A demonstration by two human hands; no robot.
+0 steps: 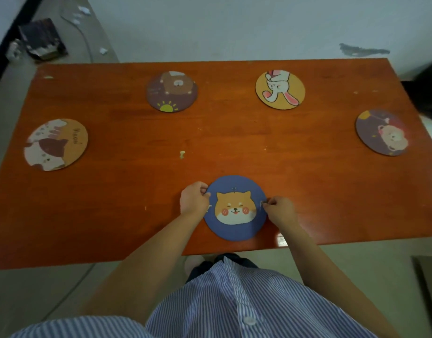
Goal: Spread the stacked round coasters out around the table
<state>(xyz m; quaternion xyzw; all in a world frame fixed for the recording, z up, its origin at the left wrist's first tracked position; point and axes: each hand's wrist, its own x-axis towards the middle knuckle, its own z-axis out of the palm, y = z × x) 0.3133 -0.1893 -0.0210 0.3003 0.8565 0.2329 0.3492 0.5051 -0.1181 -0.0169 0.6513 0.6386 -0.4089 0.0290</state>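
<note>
Coasters lie spread in a ring on the orange-brown table (137,147), well apart from one another. At nine o'clock sits the cat coaster (56,144), its print blurred. At eleven o'clock lies the bear coaster (172,91), dim, with a yellow sun at its near edge. At one o'clock lies the rabbit coaster (280,89), the sharpest of the far ones. At three o'clock the purple coaster (382,132) lies close to the table's right edge, its picture hard to make out. At six o'clock, near the front edge, the blue dog coaster (235,208) rests flat. The left hand (194,200) pinches its left rim, fingers curled closed over the edge. The right hand (281,211) nips its right rim with its fingertips. Whether more coasters lie hidden under it cannot be told. A striped shirt (234,301) fills the bottom, cut off by the frame.
</note>
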